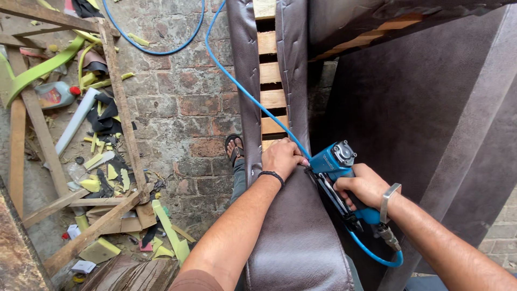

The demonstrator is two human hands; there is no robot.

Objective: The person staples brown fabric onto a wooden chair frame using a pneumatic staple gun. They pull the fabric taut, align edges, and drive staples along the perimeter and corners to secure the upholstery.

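Along the padded arm of the brown sofa frame, running straight away from the person, the left hand presses flat on the leatherette, while the right hand, just beside it, grips the blue pneumatic stapler, nose against the seam.

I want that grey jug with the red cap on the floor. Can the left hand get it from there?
Probably not: the left hand presses brown leather, and the grey jug lies far off.
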